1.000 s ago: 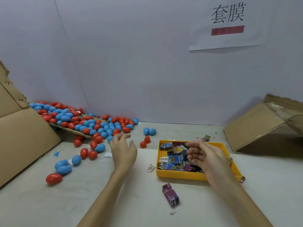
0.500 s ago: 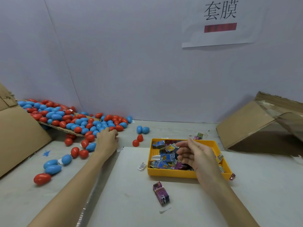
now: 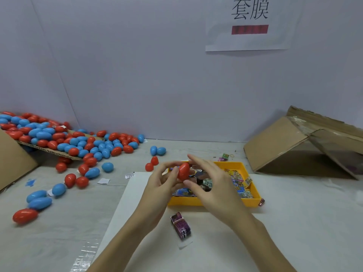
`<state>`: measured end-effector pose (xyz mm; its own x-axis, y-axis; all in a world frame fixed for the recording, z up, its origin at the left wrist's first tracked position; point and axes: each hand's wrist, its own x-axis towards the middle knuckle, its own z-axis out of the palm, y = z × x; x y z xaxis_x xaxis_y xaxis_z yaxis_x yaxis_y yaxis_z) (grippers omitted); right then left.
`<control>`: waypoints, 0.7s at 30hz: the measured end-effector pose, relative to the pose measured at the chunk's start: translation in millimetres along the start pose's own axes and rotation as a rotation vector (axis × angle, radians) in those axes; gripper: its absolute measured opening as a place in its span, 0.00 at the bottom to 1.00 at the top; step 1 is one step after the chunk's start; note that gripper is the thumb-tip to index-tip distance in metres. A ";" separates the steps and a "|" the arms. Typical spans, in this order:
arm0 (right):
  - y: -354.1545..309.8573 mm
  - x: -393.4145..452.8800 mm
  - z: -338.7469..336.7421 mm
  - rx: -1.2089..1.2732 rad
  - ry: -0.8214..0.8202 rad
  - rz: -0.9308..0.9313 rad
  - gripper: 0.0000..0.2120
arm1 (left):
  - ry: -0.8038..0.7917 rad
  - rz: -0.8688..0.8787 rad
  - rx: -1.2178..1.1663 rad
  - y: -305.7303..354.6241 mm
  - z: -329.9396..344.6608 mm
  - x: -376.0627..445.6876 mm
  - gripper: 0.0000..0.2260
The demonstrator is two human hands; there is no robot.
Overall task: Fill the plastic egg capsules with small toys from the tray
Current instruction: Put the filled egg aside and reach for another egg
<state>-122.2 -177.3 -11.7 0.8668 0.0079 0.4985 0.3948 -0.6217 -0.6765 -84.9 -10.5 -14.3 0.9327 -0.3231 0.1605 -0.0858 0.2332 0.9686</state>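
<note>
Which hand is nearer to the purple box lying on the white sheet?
Left. The left hand, holding a red egg, is just above the purple box; the right hand is above and further right.

Held egg capsule point(image 3: 183, 170): glossy red. Loose capsules point(image 3: 78, 143) on the worktop point(image 3: 294, 222): red and sky blue, intermixed. Tray point(image 3: 249, 203): yellow; its small toys point(image 3: 238, 182) carry multicoloured print in blue, yellow and green. Small box point(image 3: 180, 225): purple with pale lettering. Wall sign point(image 3: 249, 24): white, black characters above a red bar. Cartons point(image 3: 275, 146): plain brown. Worktop: pale grey.
</note>
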 end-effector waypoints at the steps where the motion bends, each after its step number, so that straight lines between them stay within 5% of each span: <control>1: -0.4 -0.3 2.3 -0.042 0.000 -0.016 0.30 | -0.012 -0.013 -0.026 -1.3 1.1 -1.4 0.12; 14: -10.4 -3.5 7.2 -0.075 0.080 -0.038 0.21 | 0.002 -0.038 -0.075 0.8 11.4 -5.9 0.16; 21: -10.9 -3.0 6.0 -0.138 0.041 -0.045 0.21 | 0.044 0.067 0.147 2.3 6.7 -5.8 0.15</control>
<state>-127.2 -165.8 -9.0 0.8349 0.0079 0.5503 0.3849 -0.7231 -0.5736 -92.9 -14.2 -11.7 0.9374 -0.2700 0.2201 -0.1956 0.1148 0.9739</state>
